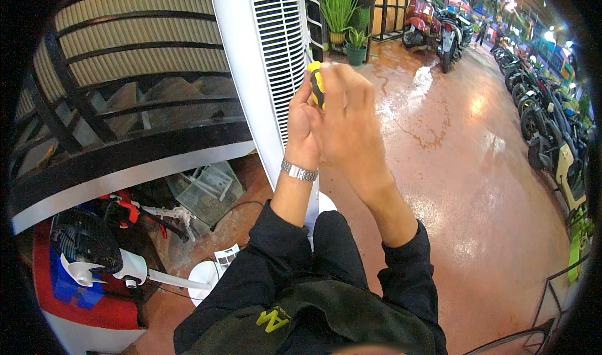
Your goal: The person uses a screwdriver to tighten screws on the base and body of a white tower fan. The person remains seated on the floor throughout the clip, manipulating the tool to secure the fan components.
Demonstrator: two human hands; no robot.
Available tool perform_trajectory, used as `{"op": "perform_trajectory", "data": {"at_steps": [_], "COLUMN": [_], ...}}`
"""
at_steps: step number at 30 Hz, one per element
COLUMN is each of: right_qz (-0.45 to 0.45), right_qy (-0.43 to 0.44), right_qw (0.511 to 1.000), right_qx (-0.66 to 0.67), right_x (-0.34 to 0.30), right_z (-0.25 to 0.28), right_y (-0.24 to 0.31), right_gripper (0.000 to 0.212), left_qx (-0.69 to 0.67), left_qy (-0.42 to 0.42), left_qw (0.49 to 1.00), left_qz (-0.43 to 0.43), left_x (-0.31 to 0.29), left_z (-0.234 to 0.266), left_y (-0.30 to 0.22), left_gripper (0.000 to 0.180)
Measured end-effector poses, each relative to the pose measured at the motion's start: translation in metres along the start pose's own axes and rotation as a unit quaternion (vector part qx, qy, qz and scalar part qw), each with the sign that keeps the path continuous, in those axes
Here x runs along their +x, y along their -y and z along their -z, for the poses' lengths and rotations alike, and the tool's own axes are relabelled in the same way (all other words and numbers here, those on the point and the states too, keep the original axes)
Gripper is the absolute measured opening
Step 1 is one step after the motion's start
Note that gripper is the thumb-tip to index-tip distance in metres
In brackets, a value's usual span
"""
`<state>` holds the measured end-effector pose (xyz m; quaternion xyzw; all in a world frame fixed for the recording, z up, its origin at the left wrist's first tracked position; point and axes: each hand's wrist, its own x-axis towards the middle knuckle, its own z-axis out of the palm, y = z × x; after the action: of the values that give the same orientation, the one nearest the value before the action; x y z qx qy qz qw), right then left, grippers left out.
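Note:
A tall white tower fan or air cooler point(241, 47) with a slatted front grille point(277, 35) stands upright before me. At its right edge is a screwdriver point(316, 86) with a yellow and black handle, its tip end toward the side of the housing. My left hand point(303, 126), with a silver watch at the wrist, is closed on the handle, thumb pressed along it. My right hand point(352, 123) is curled over the handle's near end, its fingers somewhat blurred and partly hiding the tool.
Lower left, a small fan point(88, 242) with exposed white blades lies over a red and blue box point(75, 298). A clear plastic bin point(210, 195) sits below the black railing point(144, 110). Potted plants point(356, 54) and parked motorbikes point(539, 116) stand farther off on the reddish floor.

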<state>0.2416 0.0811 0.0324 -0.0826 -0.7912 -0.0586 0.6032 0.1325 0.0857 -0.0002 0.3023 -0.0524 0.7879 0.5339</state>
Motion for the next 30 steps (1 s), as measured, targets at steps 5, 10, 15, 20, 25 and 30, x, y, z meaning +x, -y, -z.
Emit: {"op": "perform_trajectory", "data": {"at_steps": [5,10,15,20,25,30], "right_qz": [0.074,-0.089,0.009,-0.077,-0.122,0.034], "right_qy": [0.002,0.022,-0.04,-0.006,-0.005,0.008], "right_qw": [0.997,0.992,0.999,0.99,0.992,0.999], "right_qx": [0.035,0.081,-0.02,0.115,0.031,-0.003], "right_x": [-0.004,-0.003,0.001,-0.004,0.005,-0.001], "right_z": [0.01,0.01,0.012,0.008,0.01,0.016], "right_y": [-0.005,0.004,0.014,0.008,0.015,0.005], "right_gripper": [0.045,0.038,0.039,0.044,0.045,0.039], "left_qx": [-0.005,-0.137,0.075,-0.067,-0.047,-0.062], "left_qy": [0.045,0.016,0.002,0.039,-0.007,-0.019], "left_qw": [0.999,0.987,0.997,0.995,0.998,0.996], "left_qz": [0.013,0.078,0.001,0.062,0.041,0.065], "left_x": [0.0,-0.001,-0.01,0.003,0.003,0.005], "left_z": [-0.008,-0.019,-0.002,-0.009,0.005,0.008], "left_y": [0.0,-0.003,-0.002,-0.004,-0.01,-0.006], "left_gripper": [0.038,0.04,0.037,0.037,0.031,0.028]}}
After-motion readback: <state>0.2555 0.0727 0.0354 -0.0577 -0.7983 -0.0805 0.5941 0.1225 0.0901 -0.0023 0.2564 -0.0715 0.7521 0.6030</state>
